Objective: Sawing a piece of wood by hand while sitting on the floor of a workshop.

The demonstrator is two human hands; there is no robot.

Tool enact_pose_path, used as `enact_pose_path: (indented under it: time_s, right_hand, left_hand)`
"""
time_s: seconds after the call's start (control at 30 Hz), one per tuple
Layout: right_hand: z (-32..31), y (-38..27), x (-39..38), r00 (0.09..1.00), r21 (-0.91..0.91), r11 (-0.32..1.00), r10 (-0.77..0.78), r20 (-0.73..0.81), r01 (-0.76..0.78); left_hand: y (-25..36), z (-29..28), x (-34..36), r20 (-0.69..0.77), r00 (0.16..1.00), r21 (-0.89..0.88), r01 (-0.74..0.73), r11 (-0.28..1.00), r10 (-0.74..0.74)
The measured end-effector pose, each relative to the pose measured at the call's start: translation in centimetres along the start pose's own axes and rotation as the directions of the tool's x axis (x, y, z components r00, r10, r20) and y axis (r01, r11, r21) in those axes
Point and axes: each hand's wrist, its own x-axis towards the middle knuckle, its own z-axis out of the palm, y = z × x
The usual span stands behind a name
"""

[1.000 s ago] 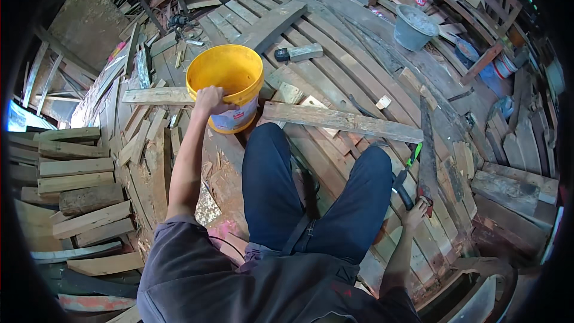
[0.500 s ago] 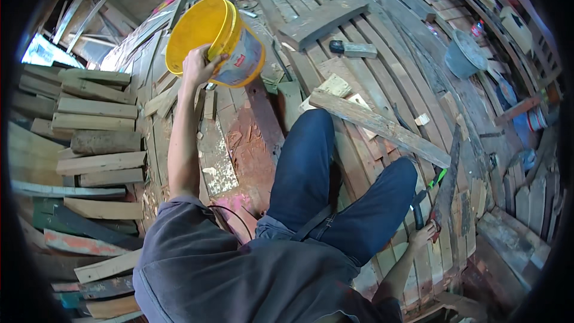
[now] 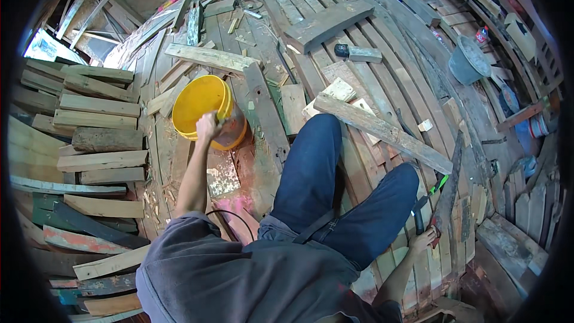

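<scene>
My left hand (image 3: 207, 125) grips the near rim of a yellow plastic bucket (image 3: 197, 104). The bucket tilts with its mouth toward me, low over the wood in front of my left side. I cannot tell whether its base touches the floor. By my right thigh, my right hand (image 3: 423, 239) is closed around the red handle of a long, dark-bladed saw (image 3: 448, 194). Beside that hand lies a tool with a black grip (image 3: 418, 220), and a bright green strip (image 3: 439, 185) shows close by.
Stacked wood offcuts (image 3: 98, 122) line the left side. A long plank (image 3: 382, 131) lies across the slats near my knees. Farther off are a thick beam (image 3: 329, 24), a black-headed mallet (image 3: 357, 52) and a grey bucket (image 3: 468, 61). Shavings and scraps litter the floor.
The yellow bucket has come down and nearer in my left hand, uncovering a board and wood scraps behind it. My right hand stays at the saw handle.
</scene>
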Motion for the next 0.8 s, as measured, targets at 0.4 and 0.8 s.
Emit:
enact_pose_path:
  time_s: [0.4,0.8]
  right_hand:
    - [-2.3,-2.5,-1.0,0.999,0.028,0.998,0.048,0.024,-0.049]
    - [-0.2,-1.0,-0.3,0.999,0.032,0.999,0.032,0.004,-0.032]
  left_hand:
    - [3.9,2.9,-6.8,-0.006,0.979,-0.074,-0.202,0.977,0.202]
    - [13.7,-4.1,-2.0,0.042,0.909,0.167,-0.416,0.894,0.416]
